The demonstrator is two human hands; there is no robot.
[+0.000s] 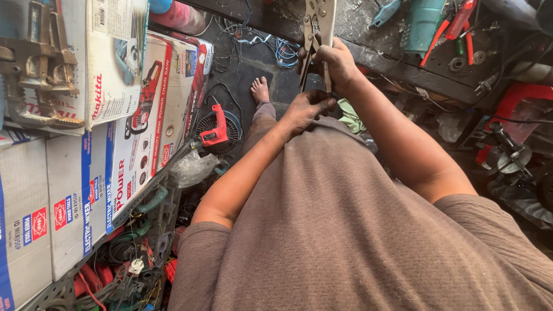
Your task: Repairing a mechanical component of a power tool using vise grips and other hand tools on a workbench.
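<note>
Right hand (337, 64) fingers are wrapping tight around the handles of the locking pliers (318, 31) — tool is pointing up and away from the knuckles, jaws at the top edge of view. Left hand (306, 109) is sitting just below, fingertips curling together onto the lower handle end, touching it. Beyond the fingers: dark workbench (403, 63) with red-handled tools. Off left of the hands — a red drill (215, 130), then stacked tool boxes (138, 103).

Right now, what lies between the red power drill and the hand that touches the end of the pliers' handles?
In the head view, between the red power drill and the left hand lie dark floor and a bare foot.
</note>
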